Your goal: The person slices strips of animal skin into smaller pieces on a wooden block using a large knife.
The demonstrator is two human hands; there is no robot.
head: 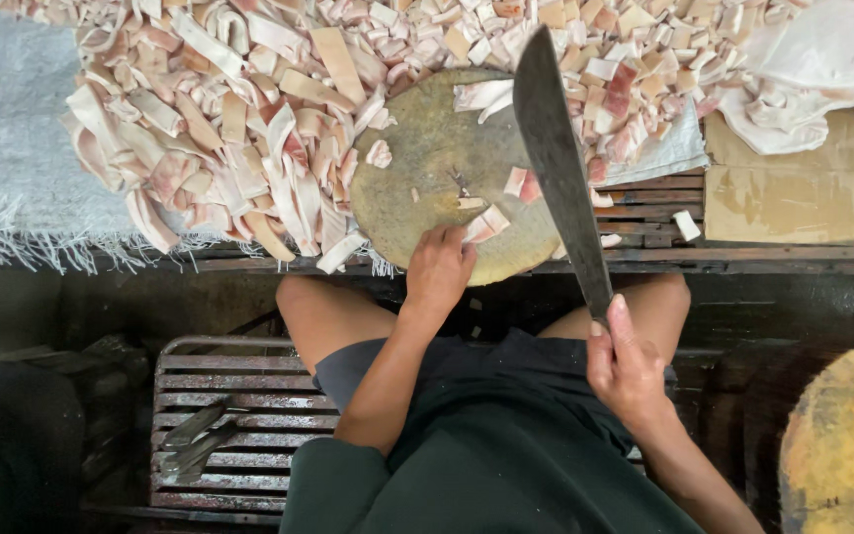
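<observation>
Dark green cloth (pixel 506 465) over the person's lap lies closest to the lens, with both forearms reaching forward out of it. Just beyond it, the right hand (pixel 627 368) is closed round the handle of a long, dark cleaver (pixel 557 158), thumb laid up along the grip; the blade rises away from that hand and hangs tilted above the far side of a round wooden chopping block (pixel 447 168). The left hand (pixel 439 267) sits ahead and to the left of the right one, fingers curled down and pinching a pale pink strip of pork skin (pixel 486 224) at the near edge of the block. That hand is mostly closed, pressing the strip rather than lifting it.

The main risk, as I judge it, is the left hand's fingertips: they hold the strip right where the blade would land, so a stroke falling slightly to the left could catch them. The strip looks fatty and slick, so it could slide under the pressing fingers and pull them toward the edge. The one-handed grip low on the handle also leaves the heavy blade free to twist.

Beyond and to the left of both hands, a heap of cut pieces (pixel 239 129) covers the counter (pixel 664 259).
</observation>
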